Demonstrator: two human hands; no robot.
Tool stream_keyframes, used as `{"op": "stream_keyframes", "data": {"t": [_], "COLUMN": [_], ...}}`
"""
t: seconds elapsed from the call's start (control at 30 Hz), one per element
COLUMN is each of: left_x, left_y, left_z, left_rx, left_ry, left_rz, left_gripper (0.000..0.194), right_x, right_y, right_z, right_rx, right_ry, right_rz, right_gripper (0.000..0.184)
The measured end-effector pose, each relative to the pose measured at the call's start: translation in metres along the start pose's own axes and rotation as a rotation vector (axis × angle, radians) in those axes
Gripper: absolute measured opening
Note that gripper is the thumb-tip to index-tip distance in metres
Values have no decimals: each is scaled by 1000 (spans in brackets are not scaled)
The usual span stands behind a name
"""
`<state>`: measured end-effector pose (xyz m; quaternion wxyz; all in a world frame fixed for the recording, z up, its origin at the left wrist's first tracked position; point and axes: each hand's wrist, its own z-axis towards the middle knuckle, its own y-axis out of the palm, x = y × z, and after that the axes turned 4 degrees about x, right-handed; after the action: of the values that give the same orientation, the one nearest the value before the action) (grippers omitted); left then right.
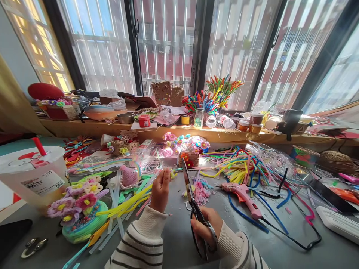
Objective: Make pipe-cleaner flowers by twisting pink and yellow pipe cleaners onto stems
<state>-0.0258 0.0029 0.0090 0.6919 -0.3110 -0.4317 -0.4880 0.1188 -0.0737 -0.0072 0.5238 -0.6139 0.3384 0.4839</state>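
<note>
My right hand (207,226) has its fingers through the handles of black-handled scissors (189,190). Their blades point up and away from me, a little to the right of my left hand (161,189). That hand is closed, thumb and fingers pressed together; whatever is between them is too small or hidden to name. Just beyond the scissors lies a small heap of pink, blue and purple fuzzy clippings (201,191). Yellow pipe cleaners (130,203) lie to the left of my left wrist. Behind both hands stands a small woven box (193,160) topped with fuzzy flowers (183,142).
A pink glue gun (242,196) with a trailing cord lies right, near a pile of coloured pipe cleaners (241,168). Left are a drink cup (33,175), a green pot with fuzzy flowers (84,220) and glue sticks (114,201). Jars (198,118) line the windowsill.
</note>
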Motion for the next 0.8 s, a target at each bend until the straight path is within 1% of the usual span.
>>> {"op": "stream_keyframes", "data": {"t": [0.07,0.1,0.13,0.2,0.27,0.3,0.37,0.43,0.5,0.53,0.6,0.67,0.7,0.73,0.77,0.8], "left_x": [-4,-5,-6,-8,-9,-9,-8,-7,-4,-2,1,5,6,7,7,7], "left_y": [-3,-4,-5,-5,-3,-2,1,5,7,8,10,10,10,10,10,10], "left_z": [3,4,5,5,5,4,3,2,-1,-2,-5,-7,-8,-9,-9,-9], "left_rx": [147,200,235,243,193,159,82,-4,-98,-149,-251,-348,-387,-417,-440,-460], "left_ry": [-56,-72,-77,-72,-64,-64,-67,-74,-87,-92,-89,-59,-39,-19,-2,7], "left_rz": [-13,-8,-3,1,-2,-5,-8,-10,-13,-9,15,52,65,70,68,61], "left_gripper": [31,32,32,32,30,30,28,26,25,25,24,24,24,24,23,23], "right_x": [-2,-2,-1,2,5,7,7,3,-4,-8,-14,-16,-16,-16,-15,-15], "right_y": [1,3,5,11,18,20,22,17,7,2,-9,-15,-17,-17,-16,-15], "right_z": [-3,-3,-4,-5,-6,-6,-8,-10,-9,-7,2,16,24,32,39,46], "right_rx": [0,5,20,35,65,86,101,89,71,82,146,308,358,373,401,401], "right_ry": [-3,-10,-8,40,106,124,102,32,-37,-87,-214,-344,-399,-451,-481,-497], "right_rz": [-138,-224,-318,-489,-648,-693,-680,-557,-384,-302,-187,-145,-156,-160,-143,-128], "right_gripper": [18,20,23,28,26,22,17,21,26,24,25,30,32,34,37,37]}}
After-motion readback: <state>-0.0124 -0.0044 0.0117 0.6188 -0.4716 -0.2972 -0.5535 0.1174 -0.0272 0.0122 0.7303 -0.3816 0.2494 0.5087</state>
